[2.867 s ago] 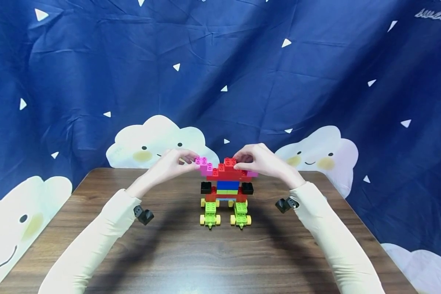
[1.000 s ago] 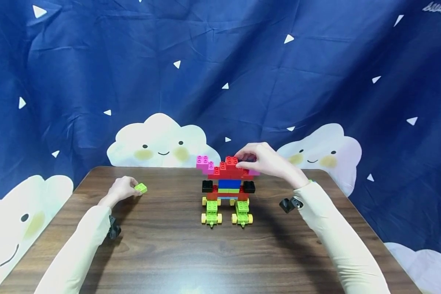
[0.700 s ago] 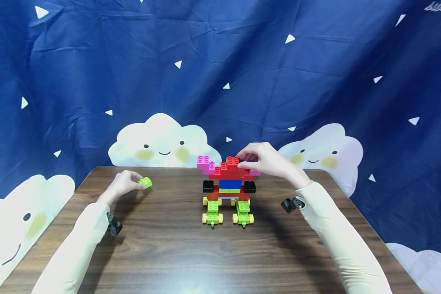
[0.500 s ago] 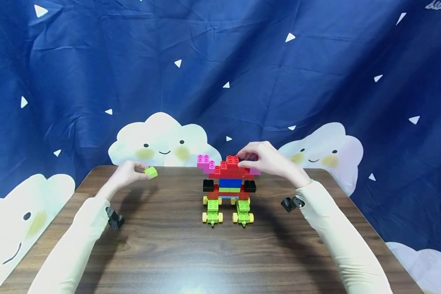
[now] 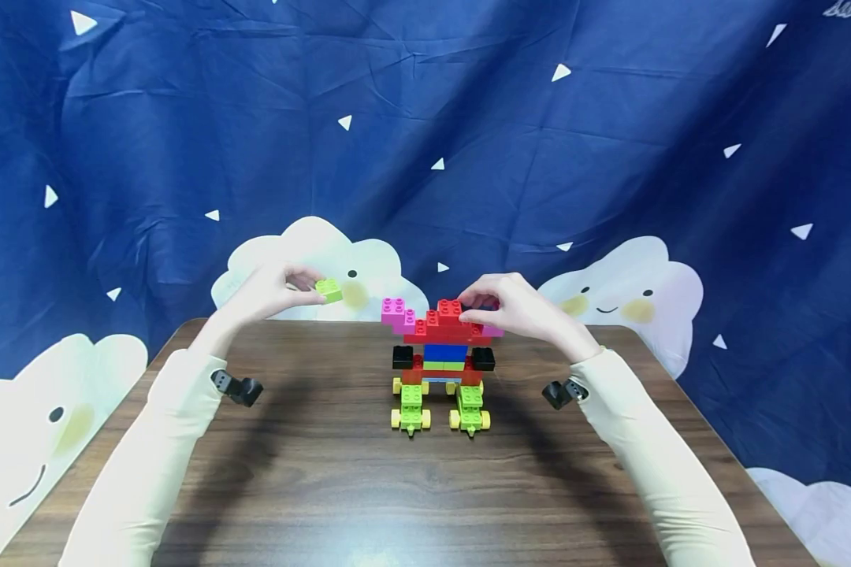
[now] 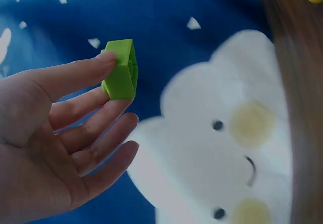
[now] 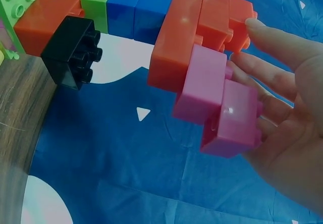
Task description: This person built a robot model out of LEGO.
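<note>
My left hand [image 5: 265, 293] pinches a lime green building brick [image 5: 329, 290] above the table's far left; in the left wrist view thumb and fingers hold that brick [image 6: 121, 75], its hollow underside facing away. A figure of stacked bricks [image 5: 445, 334] stands upright mid-table, with pink stepped arms, a blue and red body, black side bricks and green wheeled feet [image 5: 411, 408]. My right hand [image 5: 514, 309] pinches the red brick [image 5: 449, 309] at the figure's top. In the right wrist view its thumb lies on that red brick [image 7: 238, 23], and pink bricks [image 7: 231, 118] lie close to the palm.
The wooden table [image 5: 369, 488] spreads around the figure. Behind it hangs a blue cloth [image 5: 326, 94] with white triangles and clouds. A small bit of something green shows behind the right wrist, mostly hidden.
My left hand left the pink arm, took the green brick at the table's left, then lifted it and moved it right towards the figure. The right hand stays at the red top brick.
</note>
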Available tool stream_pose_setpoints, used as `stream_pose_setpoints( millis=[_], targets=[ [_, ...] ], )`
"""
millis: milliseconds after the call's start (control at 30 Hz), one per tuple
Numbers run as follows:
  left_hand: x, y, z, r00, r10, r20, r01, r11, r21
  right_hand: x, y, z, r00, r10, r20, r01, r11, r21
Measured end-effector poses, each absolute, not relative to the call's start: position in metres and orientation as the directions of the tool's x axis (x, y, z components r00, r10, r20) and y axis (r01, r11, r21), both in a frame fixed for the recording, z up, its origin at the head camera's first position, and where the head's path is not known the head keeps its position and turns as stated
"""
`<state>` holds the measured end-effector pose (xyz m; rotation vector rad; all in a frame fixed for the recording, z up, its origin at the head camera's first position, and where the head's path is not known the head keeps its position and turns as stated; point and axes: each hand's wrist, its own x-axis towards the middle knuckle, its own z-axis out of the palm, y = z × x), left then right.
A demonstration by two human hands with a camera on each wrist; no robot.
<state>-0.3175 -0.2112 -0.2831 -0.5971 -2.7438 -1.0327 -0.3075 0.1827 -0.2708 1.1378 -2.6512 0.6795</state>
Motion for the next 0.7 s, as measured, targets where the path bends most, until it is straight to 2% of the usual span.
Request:
stream_pose_setpoints(
  millis=[400, 700],
  targets=[
    [-0.306, -0.162, -0.246, -0.864, 0.427, 0.266, 0.495, 0.626, 0.602, -0.307, 0.184, -0.273, -0.69, -0.64, 0.339, -0.724, 0.6, -0.341],
    [-0.307, -0.112, -0.243, -0.802, 0.534, 0.267, 0.574, 0.569, 0.589, -0.308, 0.185, -0.273, -0.686, -0.642, 0.343, -0.728, 0.608, -0.317]
  ],
)
